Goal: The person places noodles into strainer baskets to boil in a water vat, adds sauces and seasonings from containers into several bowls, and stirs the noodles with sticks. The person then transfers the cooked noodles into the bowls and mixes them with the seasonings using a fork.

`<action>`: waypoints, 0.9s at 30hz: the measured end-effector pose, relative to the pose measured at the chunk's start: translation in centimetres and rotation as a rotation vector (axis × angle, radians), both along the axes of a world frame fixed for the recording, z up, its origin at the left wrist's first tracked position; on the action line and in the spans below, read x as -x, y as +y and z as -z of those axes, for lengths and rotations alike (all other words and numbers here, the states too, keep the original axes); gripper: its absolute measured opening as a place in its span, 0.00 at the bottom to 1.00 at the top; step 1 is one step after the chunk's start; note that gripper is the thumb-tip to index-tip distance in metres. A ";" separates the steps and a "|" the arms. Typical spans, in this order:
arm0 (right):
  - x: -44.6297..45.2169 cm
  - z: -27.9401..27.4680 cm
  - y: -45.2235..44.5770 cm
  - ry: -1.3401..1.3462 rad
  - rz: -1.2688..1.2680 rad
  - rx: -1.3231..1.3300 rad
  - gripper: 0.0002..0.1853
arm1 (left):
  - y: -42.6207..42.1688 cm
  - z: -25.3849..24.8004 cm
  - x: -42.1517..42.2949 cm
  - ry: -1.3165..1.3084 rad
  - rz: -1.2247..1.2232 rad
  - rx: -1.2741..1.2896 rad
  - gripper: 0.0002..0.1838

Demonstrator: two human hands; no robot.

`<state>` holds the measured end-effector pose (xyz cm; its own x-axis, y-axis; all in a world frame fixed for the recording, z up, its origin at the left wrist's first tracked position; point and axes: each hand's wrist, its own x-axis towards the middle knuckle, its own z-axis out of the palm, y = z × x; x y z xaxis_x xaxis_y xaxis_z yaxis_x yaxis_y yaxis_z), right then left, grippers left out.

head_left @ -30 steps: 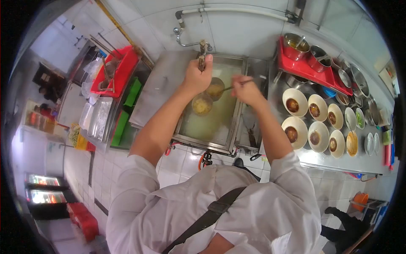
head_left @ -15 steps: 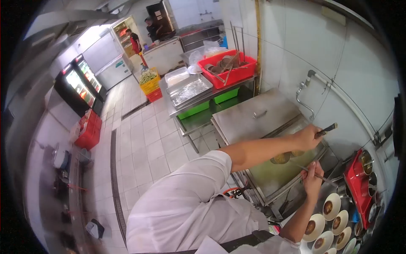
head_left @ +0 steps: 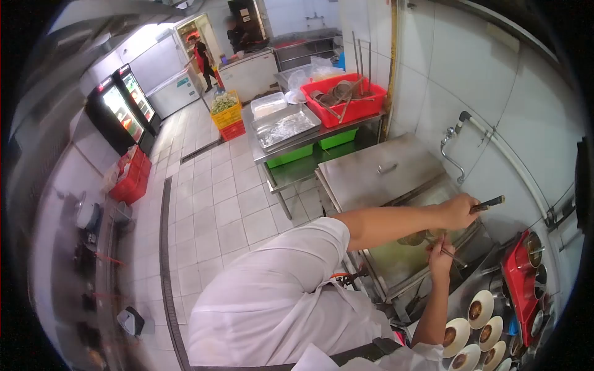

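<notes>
My left hand [head_left: 459, 211] is closed round the dark handles [head_left: 490, 204] of strainer baskets, above the steaming vat. One round basket [head_left: 413, 238] with food in it shows below my left forearm, at the surface of the cloudy yellow-green liquid [head_left: 396, 263]. Close beside the baskets, my right hand [head_left: 440, 252] grips a thin stick-like utensil [head_left: 456, 260]; its far end is hidden near the baskets. A metal lid [head_left: 383, 173] covers the left part of the vat.
Bowls with brown sauce [head_left: 481, 309] and a red tray [head_left: 518, 290] of pots stand at lower right. A red bin [head_left: 346, 111] of strainers and a metal tray [head_left: 286, 127] sit on a side table. Two people [head_left: 201, 59] [head_left: 236, 37] are far back.
The view has swung left, bringing the room into sight. Since half a second ago my right hand has moved in closer to the baskets. The far person in red has stepped out from the doorway.
</notes>
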<state>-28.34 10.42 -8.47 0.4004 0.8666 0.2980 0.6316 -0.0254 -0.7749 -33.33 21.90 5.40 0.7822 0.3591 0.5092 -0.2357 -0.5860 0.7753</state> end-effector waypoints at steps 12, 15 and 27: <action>-0.6 0.7 -1.2 0.296 -0.106 -0.034 0.20 | -1.5 -1.2 0.7 0.113 -0.031 0.046 0.13; -0.3 0.2 -3.1 0.248 -0.072 0.231 0.20 | -1.2 -1.1 0.8 0.205 -0.015 0.078 0.16; -2.2 -5.5 -17.5 0.501 0.374 -0.248 0.21 | 3.2 -1.9 2.2 0.019 -0.258 0.088 0.25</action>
<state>-26.10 -7.06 -3.02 0.8018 0.5728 0.1703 0.1775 0.0438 -0.9832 -35.54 25.13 7.27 0.6681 0.5898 0.4536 -0.0725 -0.5551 0.8286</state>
